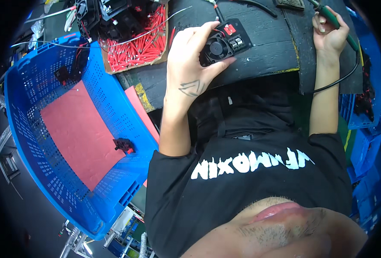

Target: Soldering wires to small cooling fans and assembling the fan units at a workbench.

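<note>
My left hand (190,64) is closed on the left side of a black fan panel (243,42), fingers along its far edge and thumb along its near edge. The panel rests at the edge of the dark workbench (267,51). It carries a small round fan (218,48), a red connector (229,29) and a pair of black sockets with pale metal inside. To the right, my right hand (330,36) grips the green handle of a soldering iron (328,16); its tip lies outside the picture. A black cable hangs from the handle.
Left of my left hand, a cardboard box (135,64) holds many red-sleeved wires, with black fans (117,26) piled beyond it. A blue perforated crate (108,180) stands at my left, containing a pink sheet (81,133) and a small black part (123,145). Black-handled pliers (259,6) lie at the far edge.
</note>
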